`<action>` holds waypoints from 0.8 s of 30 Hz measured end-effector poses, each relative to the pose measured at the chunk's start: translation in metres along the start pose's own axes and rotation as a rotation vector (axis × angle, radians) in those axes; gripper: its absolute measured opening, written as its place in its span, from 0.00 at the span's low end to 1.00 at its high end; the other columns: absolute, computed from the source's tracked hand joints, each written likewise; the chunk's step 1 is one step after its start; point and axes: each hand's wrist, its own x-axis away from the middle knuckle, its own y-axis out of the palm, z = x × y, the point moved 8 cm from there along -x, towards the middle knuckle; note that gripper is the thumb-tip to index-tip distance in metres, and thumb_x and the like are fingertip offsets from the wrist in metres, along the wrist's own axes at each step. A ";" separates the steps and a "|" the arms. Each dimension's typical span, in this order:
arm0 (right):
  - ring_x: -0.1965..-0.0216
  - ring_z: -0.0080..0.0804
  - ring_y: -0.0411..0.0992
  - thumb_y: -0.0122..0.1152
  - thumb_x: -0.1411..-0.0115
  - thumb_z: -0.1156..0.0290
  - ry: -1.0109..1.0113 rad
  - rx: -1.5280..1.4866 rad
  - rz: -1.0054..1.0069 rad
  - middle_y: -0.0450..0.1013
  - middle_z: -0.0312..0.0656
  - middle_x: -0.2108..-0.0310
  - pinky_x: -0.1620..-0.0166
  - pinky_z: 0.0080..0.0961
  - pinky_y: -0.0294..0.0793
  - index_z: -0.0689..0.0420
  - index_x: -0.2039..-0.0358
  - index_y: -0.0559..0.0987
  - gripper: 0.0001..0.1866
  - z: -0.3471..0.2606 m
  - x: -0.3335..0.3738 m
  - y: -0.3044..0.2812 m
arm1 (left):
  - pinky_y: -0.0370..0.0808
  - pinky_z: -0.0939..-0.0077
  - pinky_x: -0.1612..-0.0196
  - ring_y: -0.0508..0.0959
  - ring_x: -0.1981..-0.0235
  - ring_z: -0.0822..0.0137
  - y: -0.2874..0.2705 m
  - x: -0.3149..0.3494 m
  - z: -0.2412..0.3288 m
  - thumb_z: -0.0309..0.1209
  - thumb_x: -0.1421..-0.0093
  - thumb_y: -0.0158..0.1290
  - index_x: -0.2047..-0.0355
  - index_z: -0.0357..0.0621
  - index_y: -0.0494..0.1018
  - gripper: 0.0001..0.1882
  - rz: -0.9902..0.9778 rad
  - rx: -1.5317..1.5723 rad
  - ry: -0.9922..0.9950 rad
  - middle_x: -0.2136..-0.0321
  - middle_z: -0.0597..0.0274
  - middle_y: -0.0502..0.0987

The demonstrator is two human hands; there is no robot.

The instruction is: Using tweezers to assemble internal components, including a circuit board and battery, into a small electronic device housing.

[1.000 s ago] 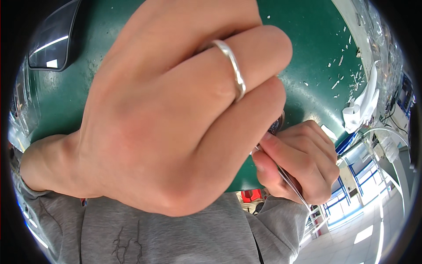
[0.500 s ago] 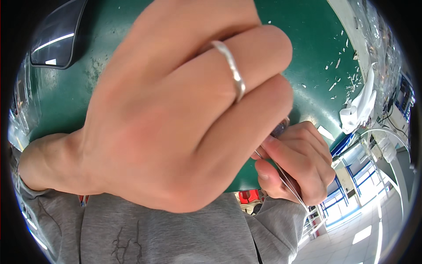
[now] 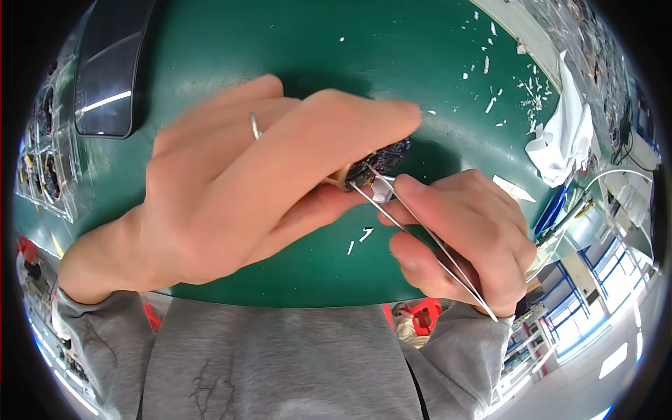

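Two bare hands, head view: our left hand (image 3: 234, 185), with one silver ring (image 3: 255, 126), pinches a small dark component (image 3: 393, 157) narrowly between finger and thumb, above the green tabletop (image 3: 301, 274); our right hand (image 3: 479, 238) holds one pair of metal tweezers (image 3: 448, 274), prongs parted, their tips at the component's near end. Whether the tips grip anything, we cannot tell. One pale translucent piece (image 3: 381, 190) shows between the hands; its kind is unclear. Changed within the last second: our left hand has moved away from the lens and turned, the prongs stand wider, and the component, mostly hidden before, lies in sight; we judge that the tips' place on it can now be followed by eye. Around these: two white slivers (image 3: 366, 234) below the component; many white scraps (image 3: 489, 105) at upper right; one crumpled white cloth-like item (image 3: 563, 143) beyond them; one dark glossy panel (image 3: 108, 84) at upper left; clear plastic trays (image 3: 66, 168) at far left, holding dark parts; one red stool (image 3: 424, 316) past the near edge.
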 end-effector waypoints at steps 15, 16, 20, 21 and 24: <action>0.81 0.32 0.76 0.74 0.54 0.80 -0.027 0.088 0.048 0.80 0.46 0.74 0.81 0.21 0.71 0.71 0.64 0.82 0.16 -0.004 0.008 0.003 | 0.72 0.76 0.77 0.76 0.75 0.64 0.003 0.001 0.007 0.13 0.54 0.68 0.48 0.22 0.65 0.33 -0.044 0.091 0.044 0.50 0.37 0.77; 0.81 0.32 0.76 0.74 0.54 0.80 -0.023 0.090 0.052 0.80 0.46 0.74 0.81 0.21 0.71 0.71 0.64 0.82 0.16 -0.005 0.008 0.002 | 0.72 0.76 0.77 0.76 0.75 0.64 0.004 0.001 0.007 0.13 0.54 0.68 0.48 0.22 0.65 0.33 -0.049 0.093 0.047 0.50 0.37 0.77; 0.81 0.31 0.76 0.73 0.51 0.77 -0.008 0.016 0.078 0.80 0.46 0.75 0.81 0.21 0.72 0.71 0.64 0.82 0.14 -0.003 0.009 0.004 | 0.73 0.75 0.75 0.76 0.74 0.64 0.004 0.002 0.005 0.12 0.53 0.67 0.48 0.22 0.65 0.33 -0.070 0.097 0.037 0.51 0.35 0.77; 0.81 0.31 0.76 0.73 0.49 0.76 -0.008 0.005 0.091 0.79 0.46 0.76 0.81 0.21 0.72 0.71 0.65 0.82 0.14 -0.005 0.009 0.003 | 0.73 0.74 0.74 0.77 0.73 0.64 0.005 0.002 0.005 0.12 0.53 0.66 0.48 0.22 0.64 0.33 -0.097 0.115 0.017 0.51 0.35 0.76; 0.82 0.32 0.76 0.73 0.48 0.74 -0.012 0.015 0.101 0.79 0.46 0.77 0.82 0.21 0.71 0.71 0.65 0.82 0.14 -0.005 0.009 0.003 | 0.72 0.75 0.74 0.75 0.73 0.65 0.004 0.001 0.005 0.11 0.53 0.66 0.46 0.22 0.64 0.34 -0.079 0.124 -0.010 0.55 0.37 0.78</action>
